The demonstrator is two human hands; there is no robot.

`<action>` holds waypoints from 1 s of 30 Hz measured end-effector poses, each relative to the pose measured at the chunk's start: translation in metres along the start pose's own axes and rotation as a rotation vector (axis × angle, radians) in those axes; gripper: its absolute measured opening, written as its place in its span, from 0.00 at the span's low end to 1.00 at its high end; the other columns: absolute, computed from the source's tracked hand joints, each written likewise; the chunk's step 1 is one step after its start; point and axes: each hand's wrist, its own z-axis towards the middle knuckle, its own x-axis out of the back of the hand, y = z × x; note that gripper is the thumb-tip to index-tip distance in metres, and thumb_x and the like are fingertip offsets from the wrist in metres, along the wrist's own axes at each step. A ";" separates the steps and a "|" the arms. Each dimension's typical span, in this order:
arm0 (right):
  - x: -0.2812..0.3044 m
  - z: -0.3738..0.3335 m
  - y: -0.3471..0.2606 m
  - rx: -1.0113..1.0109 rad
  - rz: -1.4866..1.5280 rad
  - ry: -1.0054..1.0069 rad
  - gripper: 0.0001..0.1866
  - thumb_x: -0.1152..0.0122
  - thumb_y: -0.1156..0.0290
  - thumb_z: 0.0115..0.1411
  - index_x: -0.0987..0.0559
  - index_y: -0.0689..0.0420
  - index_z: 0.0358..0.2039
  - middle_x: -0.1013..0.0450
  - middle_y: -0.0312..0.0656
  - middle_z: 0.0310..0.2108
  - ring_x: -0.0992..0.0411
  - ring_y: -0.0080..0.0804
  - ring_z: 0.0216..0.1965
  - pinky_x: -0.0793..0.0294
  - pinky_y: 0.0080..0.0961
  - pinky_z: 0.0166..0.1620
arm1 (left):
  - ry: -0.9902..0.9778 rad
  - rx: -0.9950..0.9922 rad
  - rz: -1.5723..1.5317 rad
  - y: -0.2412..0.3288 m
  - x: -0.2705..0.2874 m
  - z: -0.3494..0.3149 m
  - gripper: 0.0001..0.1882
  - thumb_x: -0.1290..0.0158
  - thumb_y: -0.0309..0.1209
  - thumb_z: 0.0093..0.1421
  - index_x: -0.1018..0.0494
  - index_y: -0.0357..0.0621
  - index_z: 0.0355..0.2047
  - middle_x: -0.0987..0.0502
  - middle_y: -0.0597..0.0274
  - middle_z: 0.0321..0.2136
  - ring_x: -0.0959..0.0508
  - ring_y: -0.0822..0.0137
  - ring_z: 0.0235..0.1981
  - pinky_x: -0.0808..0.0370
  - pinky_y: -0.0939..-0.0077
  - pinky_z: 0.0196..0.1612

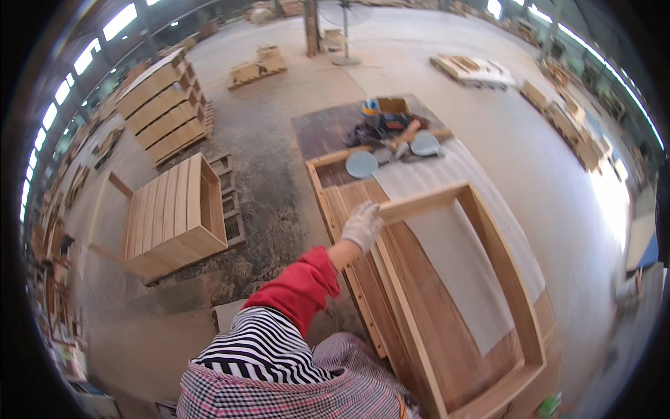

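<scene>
Ideally, the left grip (363, 227), curled closed on the wooden frame's (499, 258) corner near the desk's (317, 133) left edge, avoids twisting it. The right grip is unseen.

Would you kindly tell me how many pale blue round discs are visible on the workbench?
2. The left disc and the right disc, slightly farther away, both lie beyond the far end of the wooden frame. Others may be hidden among the clutter.

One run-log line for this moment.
left hand: gloved, at corner of wooden frame | right hand: out of view | workbench: two pale-blue discs beyond frame
</scene>
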 end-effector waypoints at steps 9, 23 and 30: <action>0.001 0.017 0.045 0.025 0.276 -0.044 0.36 0.45 0.76 0.59 0.47 0.65 0.65 0.39 0.49 0.59 0.36 0.39 0.55 0.37 0.28 0.58 | -0.198 0.470 -0.732 -0.073 -0.038 0.002 0.17 0.56 0.42 0.69 0.26 0.44 0.47 0.22 0.64 0.41 0.24 0.69 0.41 0.29 0.77 0.47; 0.024 0.013 0.048 -0.054 0.569 0.047 0.31 0.46 0.82 0.56 0.40 0.62 0.62 0.35 0.46 0.54 0.32 0.34 0.51 0.30 0.26 0.53 | -0.275 0.569 -0.826 -0.036 -0.016 0.002 0.13 0.44 0.35 0.60 0.23 0.43 0.43 0.22 0.68 0.35 0.27 0.76 0.31 0.28 0.80 0.31; -0.007 0.033 0.021 0.102 0.233 0.094 0.25 0.40 0.78 0.54 0.32 0.67 0.53 0.27 0.48 0.43 0.29 0.33 0.43 0.28 0.26 0.46 | -0.297 0.565 -0.811 -0.102 -0.042 0.065 0.18 0.44 0.39 0.59 0.22 0.39 0.45 0.22 0.65 0.40 0.25 0.74 0.41 0.30 0.79 0.46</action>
